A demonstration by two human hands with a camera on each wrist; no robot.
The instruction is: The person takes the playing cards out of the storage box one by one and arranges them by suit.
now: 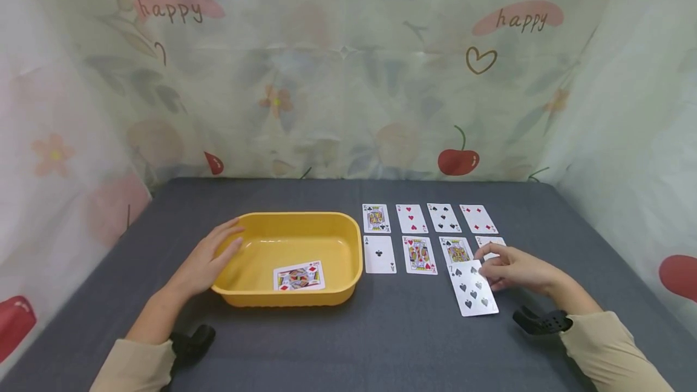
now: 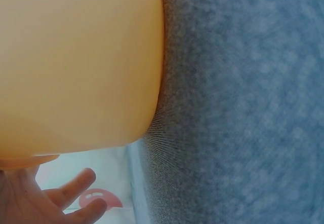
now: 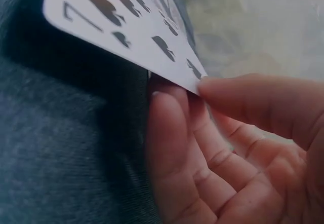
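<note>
Between thumb and fingertips my right hand [image 1: 520, 270] pinches the seven of spades [image 1: 472, 289] by its right edge. In the right wrist view the seven of spades [image 3: 147, 31] is tilted, its face showing and a dark shadow on the cloth below. It overlaps the lower part of a king card [image 1: 456, 249] in the head view, and the hand partly hides a two card [image 1: 490, 240]. My left hand [image 1: 209, 259] rests at the left rim of the yellow tub [image 1: 294, 299], fingers loosely extended. Inside the tub lies a red-suited face card [image 1: 299, 276], face up.
Face-up cards lie in two rows right of the tub, among them a king of clubs [image 1: 376, 218], three of hearts [image 1: 411, 219], four of diamonds [image 1: 478, 219], ace of clubs [image 1: 379, 254] and king of hearts [image 1: 420, 254]. Grey cloth [image 1: 327, 349] covers the table; a printed curtain [image 1: 343, 77] hangs behind.
</note>
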